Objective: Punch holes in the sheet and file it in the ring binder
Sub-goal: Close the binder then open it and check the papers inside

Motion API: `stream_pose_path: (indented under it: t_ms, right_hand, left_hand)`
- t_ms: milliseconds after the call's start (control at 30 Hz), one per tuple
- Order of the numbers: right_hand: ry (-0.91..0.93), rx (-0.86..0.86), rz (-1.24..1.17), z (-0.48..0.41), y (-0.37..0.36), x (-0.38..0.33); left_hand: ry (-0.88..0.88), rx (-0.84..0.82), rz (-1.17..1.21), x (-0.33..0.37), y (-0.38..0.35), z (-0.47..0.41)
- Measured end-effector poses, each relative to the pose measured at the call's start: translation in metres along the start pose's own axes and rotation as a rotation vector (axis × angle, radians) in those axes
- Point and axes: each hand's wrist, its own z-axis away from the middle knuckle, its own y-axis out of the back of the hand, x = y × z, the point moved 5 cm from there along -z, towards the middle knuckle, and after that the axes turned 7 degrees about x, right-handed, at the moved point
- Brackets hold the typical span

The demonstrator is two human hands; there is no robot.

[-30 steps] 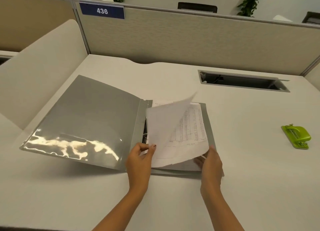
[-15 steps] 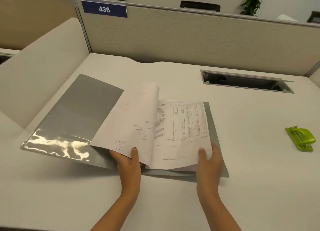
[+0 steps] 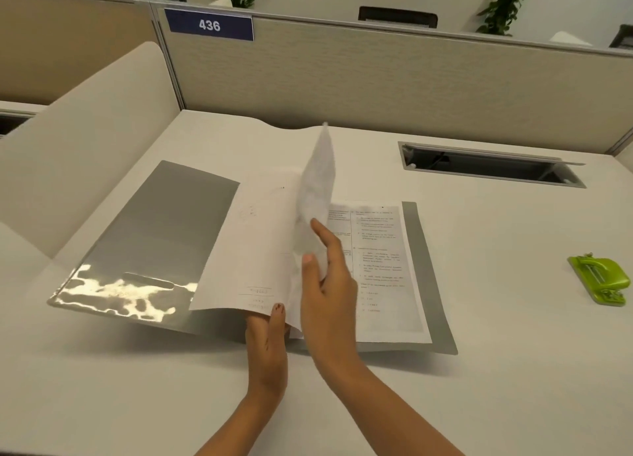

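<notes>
A grey ring binder (image 3: pixel 161 236) lies open on the white desk, its glossy front cover spread to the left. Filed printed pages (image 3: pixel 380 267) rest on its right half. My right hand (image 3: pixel 329 298) pinches a white sheet (image 3: pixel 317 195) that stands nearly upright over the spine, blurred by motion. Turned pages (image 3: pixel 250 246) lie over the left cover, and my left hand (image 3: pixel 269 335) holds their bottom edge with the thumb on top. The rings are hidden under the paper. A green hole punch (image 3: pixel 601 279) sits far to the right, away from both hands.
A beige partition (image 3: pixel 411 82) with a blue "436" sign (image 3: pixel 209 25) runs along the back of the desk. An open cable slot (image 3: pixel 489 166) is cut into the desk at the back right. A curved cream side panel (image 3: pixel 78 147) rises on the left.
My right hand left the bottom right corner of the stack, picked up another sheet and is swinging it leftward over the spine. My left hand still holds the pages turned earlier.
</notes>
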Motion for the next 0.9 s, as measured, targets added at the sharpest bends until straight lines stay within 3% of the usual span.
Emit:
stream_pose_path:
  t_ms: [133, 233, 333, 433, 533, 600, 667, 767, 900]
  right_hand:
    - [-0.047, -0.151, -0.033, 0.005, -0.019, -0.002]
    - [-0.134, -0.188, -0.131, 0.006, -0.021, 0.004]
    - [-0.12, -0.056, -0.155, -0.003, -0.004, 0.018]
    - [-0.088, 0.133, -0.06, -0.014, 0.03, 0.036]
    - [-0.12, 0.332, 0.397, -0.022, 0.073, 0.067]
    - [-0.214, 0.333, 0.857, -0.022, 0.095, 0.087]
    - [-0.325, 0.266, 1.125, -0.017, 0.109, 0.103]
    - [-0.436, 0.178, 1.2, -0.01, 0.116, 0.11]
    - [-0.52, 0.192, 1.006, -0.013, 0.116, 0.111]
  left_hand:
    - [0.053, -0.063, -0.151, -0.015, 0.0, 0.0]
    - [-0.05, -0.093, -0.267, -0.008, 0.001, -0.003]
    - [-0.111, -0.055, -0.243, 0.004, 0.002, -0.006]
    - [-0.055, -0.014, -0.256, -0.004, 0.004, -0.008]
    - [-0.004, -0.002, -0.283, -0.013, 0.008, -0.01]
    - [0.0, 0.001, -0.281, -0.013, 0.008, -0.011]
    - [0.001, 0.001, -0.277, -0.011, 0.007, -0.011]
    - [0.009, 0.013, -0.247, -0.008, 0.006, -0.009]
    - [0.019, 0.035, -0.234, -0.008, 0.009, -0.012]
